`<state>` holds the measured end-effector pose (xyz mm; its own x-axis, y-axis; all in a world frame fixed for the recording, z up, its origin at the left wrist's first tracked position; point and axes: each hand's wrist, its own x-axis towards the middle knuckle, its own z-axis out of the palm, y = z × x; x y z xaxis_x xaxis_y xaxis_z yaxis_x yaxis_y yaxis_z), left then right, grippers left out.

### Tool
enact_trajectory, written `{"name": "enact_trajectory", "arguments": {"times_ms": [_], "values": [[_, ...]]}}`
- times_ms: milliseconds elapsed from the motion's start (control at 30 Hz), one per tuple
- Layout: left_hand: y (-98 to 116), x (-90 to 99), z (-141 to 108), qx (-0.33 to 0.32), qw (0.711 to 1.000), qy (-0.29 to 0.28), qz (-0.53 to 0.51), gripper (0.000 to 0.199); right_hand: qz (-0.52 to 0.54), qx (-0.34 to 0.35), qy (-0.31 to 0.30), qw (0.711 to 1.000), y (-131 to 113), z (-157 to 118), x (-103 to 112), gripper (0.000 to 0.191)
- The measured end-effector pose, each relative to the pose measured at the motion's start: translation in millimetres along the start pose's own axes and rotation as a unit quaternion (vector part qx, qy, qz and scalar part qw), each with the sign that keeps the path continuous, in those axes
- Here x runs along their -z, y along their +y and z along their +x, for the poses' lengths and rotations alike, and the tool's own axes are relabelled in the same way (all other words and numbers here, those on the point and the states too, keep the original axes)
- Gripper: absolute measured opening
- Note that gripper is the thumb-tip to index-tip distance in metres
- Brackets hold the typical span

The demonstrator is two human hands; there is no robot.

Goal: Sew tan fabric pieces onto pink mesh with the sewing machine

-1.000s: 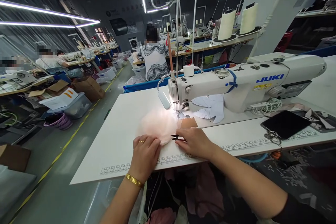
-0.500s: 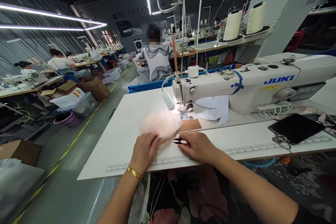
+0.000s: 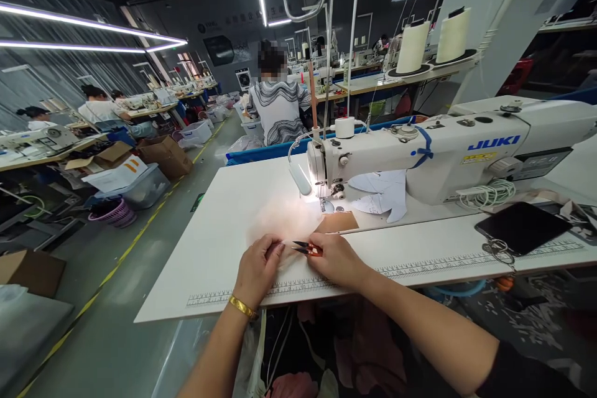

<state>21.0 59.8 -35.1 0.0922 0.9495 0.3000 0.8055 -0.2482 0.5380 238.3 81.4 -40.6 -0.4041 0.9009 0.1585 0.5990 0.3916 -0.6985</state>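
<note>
A pale pink, fluffy piece of fabric [image 3: 282, 219] lies on the white sewing table, just left of the needle. My left hand [image 3: 261, 266] pinches its near edge between thumb and fingers. Thread snips [image 3: 308, 249] with dark blades and red-orange handles sit in my right hand [image 3: 336, 260]. Their slightly parted tips point left at the fabric's edge, close to my left fingertips; whether they touch it I cannot tell. Behind the fabric stands the lit head of the white sewing machine [image 3: 321, 165].
White paper pattern pieces [image 3: 382, 193] and a brown card [image 3: 336, 222] lie by the needle. To the right are a black phone [image 3: 523, 227], keys [image 3: 499, 252] and a coiled cable [image 3: 487, 193]. A printed ruler [image 3: 401, 272] runs along the table's front edge. A person [image 3: 280, 102] sits ahead.
My right hand has moved left, bringing the snips up to the fabric edge by my left fingers. The snips' blades have come closer together. My left hand keeps its pinch.
</note>
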Motion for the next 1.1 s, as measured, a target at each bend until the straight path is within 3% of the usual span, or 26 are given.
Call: {"name": "enact_trajectory", "arguments": {"times_ms": [133, 233, 300, 433, 600, 733, 833, 933, 1100], "values": [[0.8, 0.8, 1.0, 0.023, 0.999, -0.005, -0.028, 0.025, 0.064, 0.075, -0.088, 0.991, 16.2, -17.6, 23.3, 0.012], [0.7, 0.4, 1.5, 0.038, 0.998, -0.009, -0.046, 0.026, 0.066, 0.07, -0.154, 0.983, 27.4, -25.4, 40.3, 0.017], [0.4, -0.3, 1.8, 0.043, 0.997, -0.013, -0.055, 0.026, 0.054, 0.056, -0.128, 0.989, 32.2, -24.8, 45.9, 0.028], [0.1, -1.5, 2.3, 0.048, 0.996, -0.016, -0.067, 0.027, -0.042, 0.11, -0.019, 0.993, 37.2, -13.7, 36.8, 0.016], [0.5, -1.1, 1.8, 0.049, 0.996, -0.021, -0.075, 0.028, -0.127, 0.277, 0.066, 0.95, 38.1, 1.7, 11.0, 0.02], [-0.1, -1.1, 1.1, 0.05, 0.995, -0.024, -0.08, 0.027, -0.175, 0.326, 0.115, 0.922, 34.0, 10.6, 3.4, 0.028], [-0.2, -1.3, 1.4, 0.051, 0.995, -0.027, -0.083, 0.027, -0.196, 0.331, 0.122, 0.915, 31.1, 14.7, 0.6, 0.034], [0.4, -1.0, 2.3, 0.052, 0.994, -0.032, -0.085, 0.027, -0.147, 0.305, 0.108, 0.935, 30.6, 15.4, -0.5, 0.034], [0.2, 0.0, 2.8, 0.058, 0.994, -0.032, -0.087, 0.028, 0.017, 0.16, 0.053, 0.986, 32.7, 9.0, 19.1, 0.026]]}}
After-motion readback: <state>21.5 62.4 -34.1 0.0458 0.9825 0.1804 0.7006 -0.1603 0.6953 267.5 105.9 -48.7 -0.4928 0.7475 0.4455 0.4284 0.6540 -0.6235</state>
